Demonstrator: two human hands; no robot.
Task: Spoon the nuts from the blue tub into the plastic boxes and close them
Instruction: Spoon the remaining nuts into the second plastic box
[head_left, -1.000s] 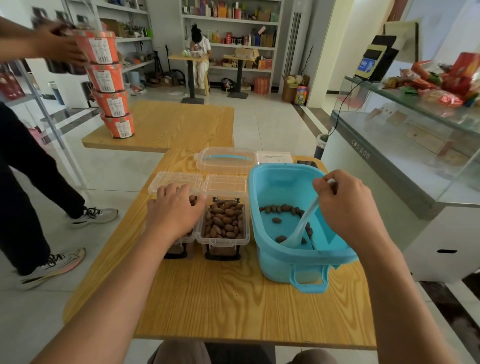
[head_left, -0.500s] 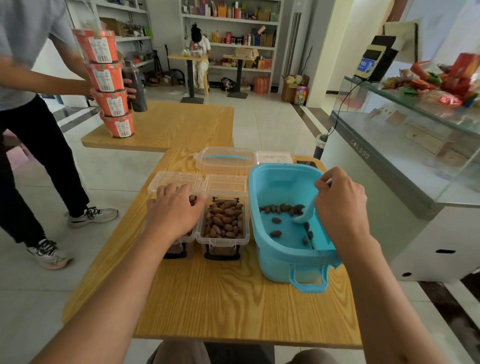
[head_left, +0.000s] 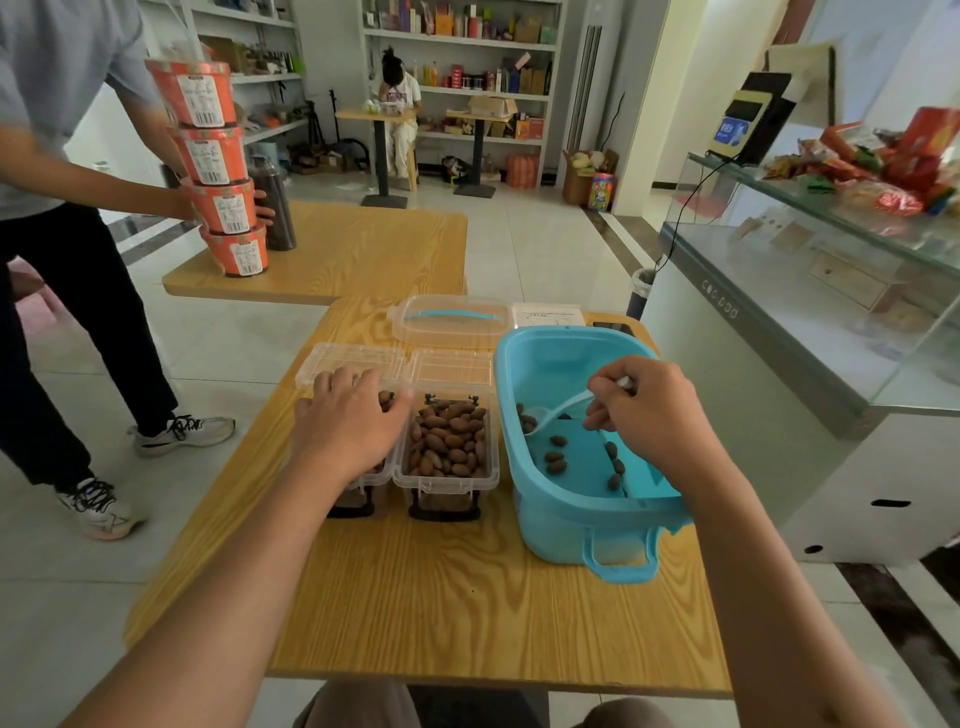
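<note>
The blue tub (head_left: 540, 499) stands on the right of the wooden table (head_left: 467, 613), with a few brown nuts (head_left: 557, 457) left on its floor. My right hand (head_left: 649, 415) pinches a white plastic spoon (head_left: 550, 414) whose bowl lies among nuts at the tub's far left side. Two clear plastic boxes stand side by side left of the tub, lids hinged open behind them. The right box (head_left: 447, 452) is full of nuts. My left hand (head_left: 348, 421) rests on top of the left box (head_left: 371, 480), covering most of it.
A clear tub lid with a blue handle (head_left: 449, 319) and a white sheet (head_left: 545, 314) lie at the table's far edge. A person at left (head_left: 67, 208) holds a stack of orange cups (head_left: 215, 166) on another table. A glass counter (head_left: 810, 332) runs along the right.
My right hand has swept the spoon from the tub's near side to its far left, towards a cluster of nuts. The person at left has stepped closer to the stacked cups.
</note>
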